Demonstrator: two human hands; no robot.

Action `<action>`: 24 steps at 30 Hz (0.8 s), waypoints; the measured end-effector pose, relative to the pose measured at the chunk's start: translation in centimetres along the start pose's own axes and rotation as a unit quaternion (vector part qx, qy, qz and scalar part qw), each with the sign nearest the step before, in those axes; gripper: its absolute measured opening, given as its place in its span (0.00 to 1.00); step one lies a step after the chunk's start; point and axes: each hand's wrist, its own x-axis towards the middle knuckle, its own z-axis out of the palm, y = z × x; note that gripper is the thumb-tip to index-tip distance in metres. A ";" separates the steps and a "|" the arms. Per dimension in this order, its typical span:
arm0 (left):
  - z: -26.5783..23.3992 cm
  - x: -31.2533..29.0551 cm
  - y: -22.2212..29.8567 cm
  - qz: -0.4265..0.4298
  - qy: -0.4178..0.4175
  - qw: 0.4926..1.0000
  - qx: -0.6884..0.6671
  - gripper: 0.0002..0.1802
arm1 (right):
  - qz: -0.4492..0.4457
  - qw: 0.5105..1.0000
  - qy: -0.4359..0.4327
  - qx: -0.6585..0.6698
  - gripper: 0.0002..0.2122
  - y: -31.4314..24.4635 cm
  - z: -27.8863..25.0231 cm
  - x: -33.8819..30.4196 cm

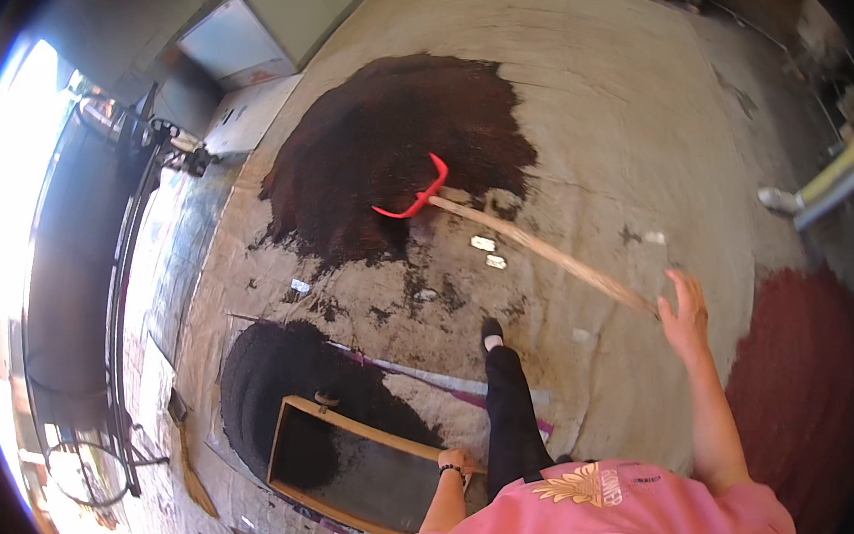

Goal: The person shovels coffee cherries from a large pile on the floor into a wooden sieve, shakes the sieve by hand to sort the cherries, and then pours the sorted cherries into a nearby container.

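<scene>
My left hand [455,461] grips the near right corner of a rectangular wooden-framed sieve [380,435]. The sieve rests tilted over a black granular heap [265,370], and some black material shows at the mesh's far left. My right hand [686,312] is raised at the right, fingers spread, right beside the end of a long wooden handle [556,254]. Whether the thumb touches that handle, I cannot tell. The handle leads away to a red curved rake-like head [420,197], which lies over the edge of a wide dark-brown spread of loose material [386,130].
A pale ground sheet [625,101] covers the floor. Reddish-brown granules [816,367] are piled at the right. Small white pieces [483,244] lie near the rake head. A wheeled metal frame [121,391] stands along the left. My foot [492,332] is beside the black heap.
</scene>
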 end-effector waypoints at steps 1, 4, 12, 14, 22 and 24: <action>-1.9 3.5 0.0 -0.004 0.014 0.999 0.041 0.11 | 0.013 0.999 -0.031 -0.041 0.18 0.5 1.4 1.5; -10.3 9.9 1.5 -0.042 -0.110 0.993 0.024 0.11 | 0.116 0.968 -0.170 -0.143 0.18 3.6 5.7 3.1; -32.2 20.8 5.4 -0.090 0.105 0.797 -0.588 0.07 | 0.244 0.867 -0.409 -0.147 0.15 5.3 11.2 4.4; -37.0 22.1 8.1 -0.114 0.050 0.765 -0.632 0.07 | 0.259 0.859 -0.413 -0.153 0.14 5.5 11.5 4.5; -41.5 27.2 16.9 -0.151 -0.062 0.688 -0.707 0.11 | 0.362 0.781 -0.492 -0.130 0.16 7.6 13.4 4.6; -40.9 28.7 17.5 -0.189 -0.068 0.700 -0.685 0.12 | 0.361 0.774 -0.505 -0.127 0.16 6.2 13.6 4.8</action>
